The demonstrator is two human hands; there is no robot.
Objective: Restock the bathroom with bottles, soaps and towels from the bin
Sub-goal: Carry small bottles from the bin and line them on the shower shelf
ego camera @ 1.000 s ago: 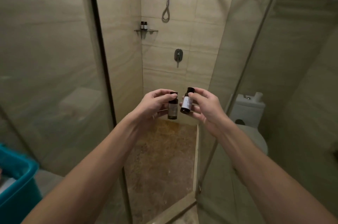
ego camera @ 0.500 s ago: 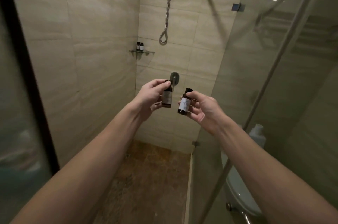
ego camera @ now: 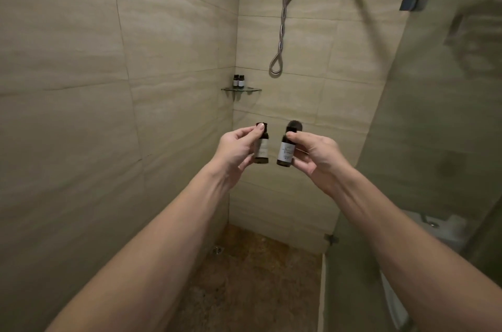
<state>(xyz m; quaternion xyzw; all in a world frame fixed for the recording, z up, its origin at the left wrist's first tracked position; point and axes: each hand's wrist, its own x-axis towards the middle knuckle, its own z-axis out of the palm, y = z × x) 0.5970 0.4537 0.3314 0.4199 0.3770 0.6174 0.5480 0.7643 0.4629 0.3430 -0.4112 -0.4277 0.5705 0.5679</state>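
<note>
Dark brown bottles [ego camera: 285, 152] with white labels, beige veined wall tiles [ego camera: 173, 46], speckled brown floor [ego camera: 252, 277]

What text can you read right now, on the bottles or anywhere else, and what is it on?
Left-hand bottle: pale label, print too blurred to read.
Right-hand bottle: white label, script too blurred to read.
Two shelf bottles: labels too small to read.
No other text.

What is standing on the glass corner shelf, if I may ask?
Two small dark bottles stand side by side on the glass corner shelf; whatever is behind them is hidden.
</note>
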